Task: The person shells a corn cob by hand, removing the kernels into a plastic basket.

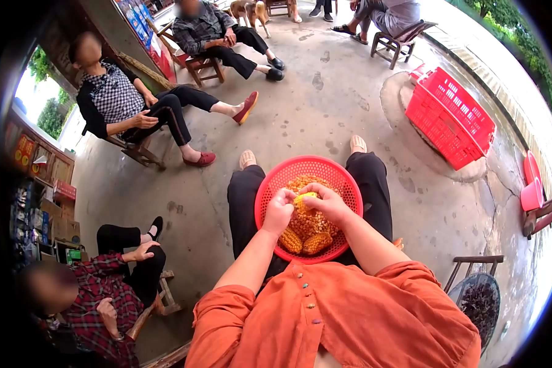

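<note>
Shows bright red on the basket (308, 158), clear yellow on the upper cob (305, 199), golden orange on the loose kernels (304, 181) and lower cobs (318, 243). Turns plain orange on the buttoned shirt (349, 306), black on the trousers (244, 202). Repeats red on the crate (451, 116); adds black-and-white check on a seated person's top (112, 98), dark-spotted grey on the floor (205, 184).

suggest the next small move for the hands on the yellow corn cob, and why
Probably rub the right hand along the yellow corn cob while the left hand steadies it: both hands are on it, and loose orange-yellow kernels lie below in the round red perforated plastic basket.
</note>
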A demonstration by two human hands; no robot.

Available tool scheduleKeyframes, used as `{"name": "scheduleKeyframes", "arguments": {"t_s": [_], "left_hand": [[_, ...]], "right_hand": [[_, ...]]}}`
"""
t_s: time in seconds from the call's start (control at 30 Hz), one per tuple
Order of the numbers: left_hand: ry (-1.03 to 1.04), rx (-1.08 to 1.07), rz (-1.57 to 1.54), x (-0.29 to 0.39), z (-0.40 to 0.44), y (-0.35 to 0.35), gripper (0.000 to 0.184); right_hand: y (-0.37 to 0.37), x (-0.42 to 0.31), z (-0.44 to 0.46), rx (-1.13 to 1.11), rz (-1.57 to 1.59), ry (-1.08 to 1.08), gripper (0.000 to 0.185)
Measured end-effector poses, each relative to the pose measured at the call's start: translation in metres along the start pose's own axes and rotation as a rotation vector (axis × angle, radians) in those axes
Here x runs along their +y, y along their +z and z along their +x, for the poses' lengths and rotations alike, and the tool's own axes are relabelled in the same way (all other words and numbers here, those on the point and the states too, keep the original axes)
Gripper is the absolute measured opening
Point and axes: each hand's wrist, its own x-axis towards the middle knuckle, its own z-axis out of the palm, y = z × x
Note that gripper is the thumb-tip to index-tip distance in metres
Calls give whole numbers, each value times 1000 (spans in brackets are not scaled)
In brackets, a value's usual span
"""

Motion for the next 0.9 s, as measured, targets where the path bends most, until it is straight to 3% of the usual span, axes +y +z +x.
{"name": "scheduleKeyframes", "arguments": {"t_s": [0.43,0.9], "left_hand": [[15,23,-136,4,-2,-1,23],[10,-39,-95,2,-3,2,24]], "right_hand": [[-8,1,4,15,281,-8,25],[-3,-3,0,8,119,-13,26]]}}
